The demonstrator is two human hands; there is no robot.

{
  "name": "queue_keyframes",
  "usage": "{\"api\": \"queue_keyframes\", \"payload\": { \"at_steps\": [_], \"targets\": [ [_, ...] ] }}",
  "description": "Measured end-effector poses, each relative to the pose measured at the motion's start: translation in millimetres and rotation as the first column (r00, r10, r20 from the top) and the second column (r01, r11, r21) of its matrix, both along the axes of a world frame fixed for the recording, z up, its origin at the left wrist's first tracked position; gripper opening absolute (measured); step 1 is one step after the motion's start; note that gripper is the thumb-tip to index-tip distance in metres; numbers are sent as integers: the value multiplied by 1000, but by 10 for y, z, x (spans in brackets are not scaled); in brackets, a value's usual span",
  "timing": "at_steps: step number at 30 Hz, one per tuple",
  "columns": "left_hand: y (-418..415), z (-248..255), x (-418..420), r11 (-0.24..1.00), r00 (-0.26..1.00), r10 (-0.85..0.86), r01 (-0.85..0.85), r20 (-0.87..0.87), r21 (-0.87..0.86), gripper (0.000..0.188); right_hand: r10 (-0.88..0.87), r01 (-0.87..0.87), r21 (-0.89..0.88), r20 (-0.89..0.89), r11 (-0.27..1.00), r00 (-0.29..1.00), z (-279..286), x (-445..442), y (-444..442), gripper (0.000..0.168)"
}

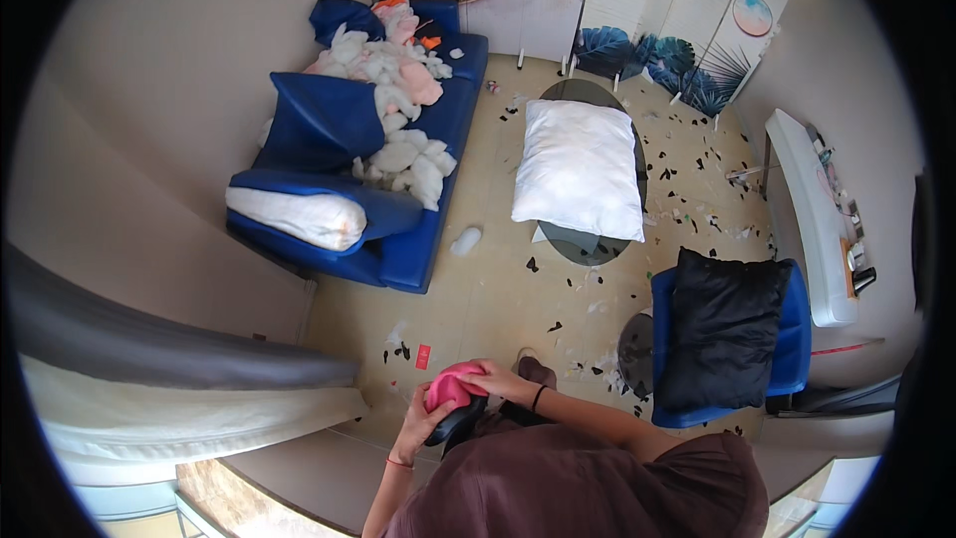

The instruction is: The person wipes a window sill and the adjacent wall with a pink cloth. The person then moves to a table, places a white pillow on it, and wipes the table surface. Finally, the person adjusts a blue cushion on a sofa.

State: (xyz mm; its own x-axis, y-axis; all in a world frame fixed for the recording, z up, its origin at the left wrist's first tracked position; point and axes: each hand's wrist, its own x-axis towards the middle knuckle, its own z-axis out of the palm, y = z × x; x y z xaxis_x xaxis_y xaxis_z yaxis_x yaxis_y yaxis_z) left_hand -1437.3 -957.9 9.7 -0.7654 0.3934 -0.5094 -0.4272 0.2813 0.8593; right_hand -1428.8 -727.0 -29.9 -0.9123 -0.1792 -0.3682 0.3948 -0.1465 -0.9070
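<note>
Close in front of my body, my left hand (422, 422) and my right hand (502, 381) both grip a pink and black item (452, 388). Its pink part looks soft and is folded under my fingers, while a smooth black part (454, 424) curves below it. I cannot tell exactly what it is; it may be a shoe or a pouch. The left hand holds it from the side with the thumb across the pink part. My right fingers pinch its upper edge. A red card (423, 357) bearing writing lies on the floor just beyond.
A torn blue sofa (448, 116) on the left spills white stuffing (407, 157). A white pillow (579, 168) lies on an oval glass table (586, 248). A black cushion (721, 329) rests on a blue chair (798, 359). Black scraps (532, 264) litter the floor. Folding screens (523, 22) stand behind.
</note>
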Motion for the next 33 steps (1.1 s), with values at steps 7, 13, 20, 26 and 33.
{"api": "queue_keyframes", "payload": {
  "at_steps": [7,13,20,26,33],
  "targets": [
    [1439,692,-363,953,914,-273,300,-299,47,81,-236,307,-171,344,936,909,161,-306,1465,35],
    [2183,260,-825,998,900,16,-44,-435,-54,22,-46,-51,232,396,971,917,310,-460,2588,50],
    [2724,156,-1537,973,980,175,-187,-95,-135,53,-158,67,431,179,900,971,-168,-317,3294,51],
    [3505,234,-2143,982,982,-185,186,24,-29,61,-199,208,199,-65,958,978,389,-982,3206,73],
    [4354,-53,-3342,781,783,-622,623,-35,48,46,-328,317,211,20,925,944,-104,-1926,3347,52]
  ]
}}
